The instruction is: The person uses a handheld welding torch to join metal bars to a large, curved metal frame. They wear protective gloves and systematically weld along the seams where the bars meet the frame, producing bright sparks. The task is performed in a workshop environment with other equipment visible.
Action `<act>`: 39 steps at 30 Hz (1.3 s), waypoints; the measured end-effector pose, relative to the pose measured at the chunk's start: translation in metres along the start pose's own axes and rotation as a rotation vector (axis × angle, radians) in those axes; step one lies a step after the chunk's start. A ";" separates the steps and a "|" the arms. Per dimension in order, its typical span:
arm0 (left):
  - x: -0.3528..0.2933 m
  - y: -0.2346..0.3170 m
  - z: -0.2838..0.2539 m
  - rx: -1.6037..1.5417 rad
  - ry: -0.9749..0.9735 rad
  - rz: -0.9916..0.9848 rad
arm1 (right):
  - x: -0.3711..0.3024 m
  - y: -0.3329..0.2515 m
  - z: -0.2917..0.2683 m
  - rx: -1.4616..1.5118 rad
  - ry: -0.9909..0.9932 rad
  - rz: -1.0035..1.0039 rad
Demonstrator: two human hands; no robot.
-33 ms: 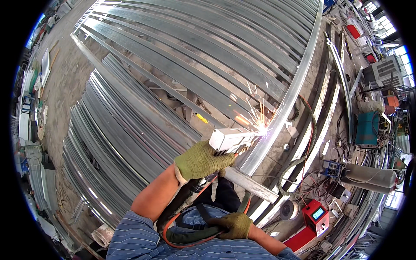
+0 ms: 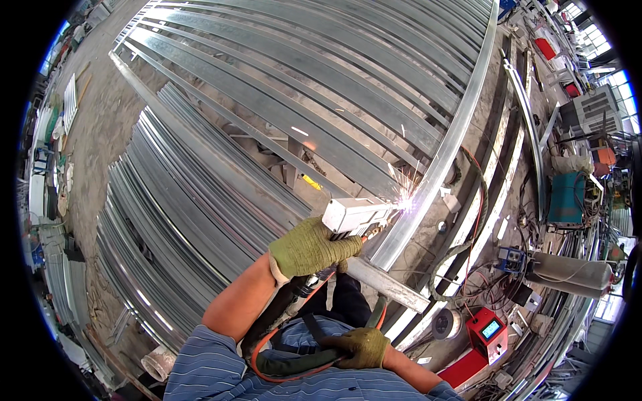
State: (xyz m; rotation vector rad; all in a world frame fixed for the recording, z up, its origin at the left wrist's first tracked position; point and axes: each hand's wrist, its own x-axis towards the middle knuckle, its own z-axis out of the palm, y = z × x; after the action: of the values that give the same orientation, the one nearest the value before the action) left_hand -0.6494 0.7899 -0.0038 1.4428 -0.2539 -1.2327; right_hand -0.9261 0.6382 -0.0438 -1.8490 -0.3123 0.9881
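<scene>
My left hand [image 2: 311, 248], in an olive work glove, is closed round the grip of a welding gun [image 2: 356, 215] with a white boxy head. Its nozzle meets the joint where a flat grey metal bar [image 2: 364, 175] reaches the long edge rail [image 2: 461, 134] of a slatted metal frame. White light and orange sparks burst there, hiding the exact contact point. My right hand [image 2: 364, 347], gloved alike, rests low before my body, closed round the thick dark hose [image 2: 297, 364] with an orange line beside it. Its fingertips are partly hidden.
A stack of metal profiles [image 2: 180, 220] lies left of the frame. A pale support beam [image 2: 388, 284] sticks out near my legs. To the right are a red box with a screen [image 2: 487, 334], a gas cylinder [image 2: 568, 273], a teal machine [image 2: 566, 199] and tangled cables [image 2: 461, 267].
The spark spray has become smaller and shifted in shape, with stray streaks flying to the left. Both hands and the welding gun stay nearly where they were.
</scene>
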 end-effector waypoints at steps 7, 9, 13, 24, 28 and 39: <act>-0.005 -0.002 0.001 0.027 0.021 0.023 | 0.002 0.001 0.004 0.002 -0.025 0.001; -0.007 0.000 0.002 -0.004 0.020 0.027 | 0.003 -0.002 0.001 0.007 -0.026 0.001; -0.007 -0.002 0.001 0.027 0.015 0.024 | 0.003 -0.004 0.001 -0.021 -0.011 0.005; -0.008 -0.009 0.001 -0.011 0.002 0.020 | 0.006 -0.001 0.005 -0.028 -0.030 0.008; -0.007 -0.010 0.000 0.031 0.012 0.003 | 0.007 0.002 0.004 -0.038 -0.059 0.009; -0.013 -0.022 0.003 0.025 0.036 0.056 | 0.006 -0.003 0.001 -0.049 -0.046 0.005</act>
State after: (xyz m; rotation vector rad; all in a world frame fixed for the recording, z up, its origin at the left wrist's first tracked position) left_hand -0.6674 0.8048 -0.0149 1.4684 -0.2845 -1.1607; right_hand -0.9220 0.6441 -0.0443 -1.8738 -0.3626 1.0359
